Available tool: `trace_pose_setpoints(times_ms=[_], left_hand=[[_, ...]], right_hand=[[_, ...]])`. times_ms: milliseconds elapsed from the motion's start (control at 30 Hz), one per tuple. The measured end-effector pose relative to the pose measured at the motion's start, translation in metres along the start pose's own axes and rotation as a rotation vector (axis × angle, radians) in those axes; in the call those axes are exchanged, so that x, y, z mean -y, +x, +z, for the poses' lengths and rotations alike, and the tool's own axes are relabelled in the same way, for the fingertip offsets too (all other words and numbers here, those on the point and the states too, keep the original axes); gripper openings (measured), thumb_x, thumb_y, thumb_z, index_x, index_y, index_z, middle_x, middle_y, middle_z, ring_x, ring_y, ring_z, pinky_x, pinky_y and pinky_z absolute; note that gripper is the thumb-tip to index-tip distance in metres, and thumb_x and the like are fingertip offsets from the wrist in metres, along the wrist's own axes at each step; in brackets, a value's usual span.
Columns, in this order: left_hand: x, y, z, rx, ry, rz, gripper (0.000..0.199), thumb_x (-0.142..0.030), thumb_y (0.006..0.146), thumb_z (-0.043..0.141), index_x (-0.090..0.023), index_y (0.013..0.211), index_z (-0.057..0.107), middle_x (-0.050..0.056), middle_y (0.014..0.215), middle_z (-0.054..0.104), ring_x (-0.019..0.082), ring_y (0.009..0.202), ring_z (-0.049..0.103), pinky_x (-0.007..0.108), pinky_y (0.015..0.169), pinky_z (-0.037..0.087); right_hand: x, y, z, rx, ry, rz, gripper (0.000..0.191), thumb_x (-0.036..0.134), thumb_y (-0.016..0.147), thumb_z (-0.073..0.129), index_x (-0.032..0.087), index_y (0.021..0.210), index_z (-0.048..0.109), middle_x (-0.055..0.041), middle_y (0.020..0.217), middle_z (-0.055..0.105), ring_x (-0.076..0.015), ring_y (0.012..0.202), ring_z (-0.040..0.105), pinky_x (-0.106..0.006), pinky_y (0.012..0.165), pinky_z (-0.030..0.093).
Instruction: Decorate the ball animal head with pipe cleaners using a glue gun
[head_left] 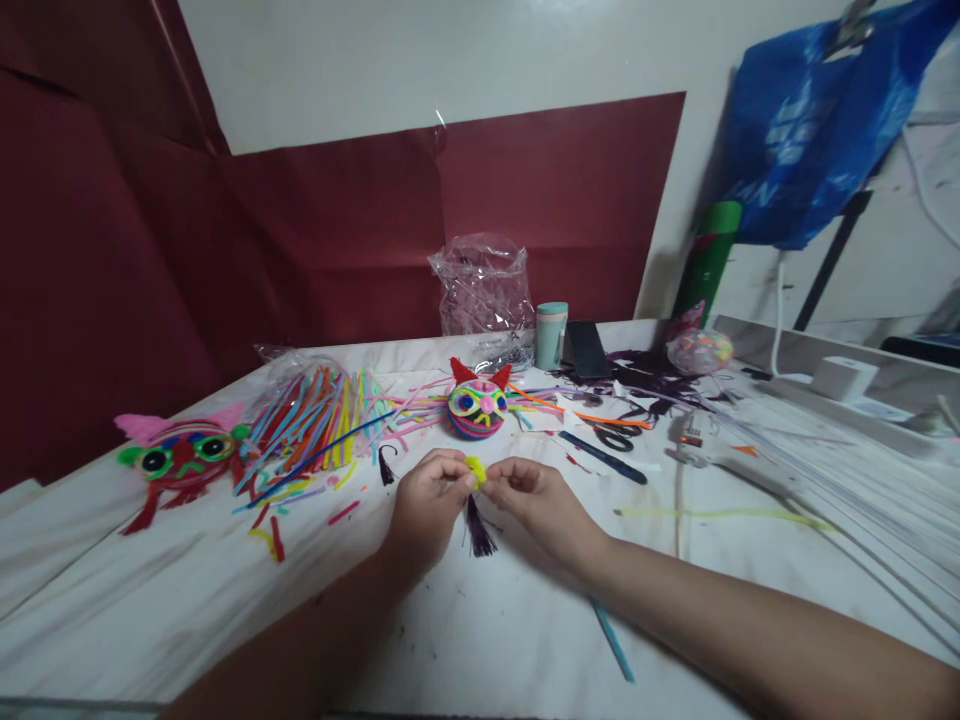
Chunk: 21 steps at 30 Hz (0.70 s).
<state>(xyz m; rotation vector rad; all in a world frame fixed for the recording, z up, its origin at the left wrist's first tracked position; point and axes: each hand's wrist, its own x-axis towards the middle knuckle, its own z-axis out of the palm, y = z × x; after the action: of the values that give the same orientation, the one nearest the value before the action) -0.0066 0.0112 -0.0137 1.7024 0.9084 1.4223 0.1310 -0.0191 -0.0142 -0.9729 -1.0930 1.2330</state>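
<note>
Between my two hands is a small yellow pipe cleaner piece (pixel 476 469), with a dark purple tassel (pixel 480 532) hanging below it. My left hand (pixel 433 497) pinches its left side, and my right hand (pixel 538 500) pinches the right side. Just beyond them sits a round striped animal head (pixel 477 406) with red ears and ringed eyes. A small black tassel (pixel 385 466) lies to the left of my left hand. Near my right forearm, a blue pipe cleaner (pixel 613 640) rests on the white marbled table (pixel 315 640).
A pink-eared figure (pixel 184 460) and a pile of coloured pipe cleaners (pixel 315 415) are at left. Scissors (pixel 616 434), a dark blue pen-like tool (pixel 602 457) and a power strip (pixel 694 437) lie at right. A cup (pixel 551 335) and phone (pixel 586 349) stand behind.
</note>
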Motion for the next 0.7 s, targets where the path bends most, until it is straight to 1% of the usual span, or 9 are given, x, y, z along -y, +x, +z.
trace_pose_setpoints(times_ms=[133,233,300,400,467,567,633,700], left_hand=[[0.0027,-0.0013,0.0031,-0.045,-0.024,-0.021,0.006,-0.018,0.064,0.063,-0.017,0.058,0.064,0.004,0.079,0.059,0.016,0.078,0.056,0.027,0.074,0.045],[0.0042,-0.0003,0.0038,-0.064,-0.064,-0.052,0.005,-0.019,0.063,0.065,-0.017,0.058,0.065,0.004,0.08,0.058,0.016,0.078,0.057,0.027,0.072,0.046],[0.0051,0.0006,0.0038,-0.071,-0.079,-0.07,0.006,-0.02,0.062,0.066,-0.017,0.058,0.065,0.004,0.081,0.058,0.016,0.078,0.057,0.027,0.071,0.046],[0.0049,0.0011,0.0038,-0.069,-0.089,-0.092,0.006,-0.021,0.062,0.066,-0.017,0.058,0.065,0.003,0.079,0.058,0.016,0.076,0.057,0.027,0.068,0.046],[0.0033,0.0005,0.0038,-0.063,-0.072,-0.086,0.006,-0.02,0.062,0.065,-0.017,0.057,0.064,0.003,0.077,0.058,0.015,0.074,0.057,0.026,0.068,0.046],[0.0016,-0.0012,0.0034,-0.032,-0.032,-0.062,0.006,-0.018,0.062,0.065,-0.017,0.056,0.064,0.003,0.076,0.059,0.015,0.074,0.056,0.026,0.069,0.046],[0.0024,-0.0021,0.0028,-0.002,-0.035,-0.058,0.007,-0.021,0.065,0.064,-0.017,0.059,0.064,0.003,0.079,0.06,0.016,0.076,0.057,0.025,0.07,0.046],[0.0044,-0.0026,0.0021,0.013,-0.037,-0.052,0.013,-0.026,0.072,0.06,-0.016,0.065,0.065,0.004,0.082,0.061,0.016,0.08,0.057,0.026,0.074,0.045]], right_hand=[[-0.0033,0.0018,0.0006,-0.006,0.172,0.09,0.029,0.033,0.052,0.079,0.016,0.065,0.06,0.0041,0.054,0.053,-0.0069,0.047,0.041,-0.022,0.046,0.03],[-0.0042,0.0016,0.0013,0.027,0.204,0.082,0.029,0.033,0.052,0.08,0.015,0.066,0.061,0.004,0.054,0.053,-0.0066,0.048,0.041,-0.021,0.046,0.03],[-0.0035,0.0013,0.0017,0.036,0.172,0.041,0.03,0.035,0.053,0.079,0.016,0.067,0.062,0.0042,0.054,0.053,-0.007,0.048,0.041,-0.022,0.046,0.03],[-0.002,0.0013,0.0013,0.018,0.064,-0.014,0.031,0.041,0.055,0.076,0.016,0.066,0.062,0.0045,0.052,0.051,-0.0079,0.048,0.039,-0.023,0.046,0.029],[-0.0015,0.0015,0.0005,0.005,-0.008,-0.032,0.031,0.044,0.055,0.075,0.017,0.064,0.061,0.0045,0.05,0.049,-0.0085,0.048,0.038,-0.023,0.046,0.029],[-0.0012,0.0015,-0.0011,0.021,-0.062,-0.056,0.031,0.044,0.059,0.071,0.017,0.062,0.058,0.0038,0.051,0.049,-0.009,0.049,0.038,-0.023,0.046,0.029],[-0.0008,0.0011,-0.0018,0.041,-0.072,-0.078,0.03,0.044,0.062,0.069,0.017,0.062,0.056,0.0036,0.053,0.048,-0.0088,0.049,0.038,-0.023,0.046,0.029],[0.0001,0.0005,-0.0023,0.05,-0.073,-0.096,0.03,0.044,0.064,0.067,0.017,0.063,0.055,0.004,0.054,0.047,-0.0086,0.05,0.037,-0.022,0.045,0.029]])
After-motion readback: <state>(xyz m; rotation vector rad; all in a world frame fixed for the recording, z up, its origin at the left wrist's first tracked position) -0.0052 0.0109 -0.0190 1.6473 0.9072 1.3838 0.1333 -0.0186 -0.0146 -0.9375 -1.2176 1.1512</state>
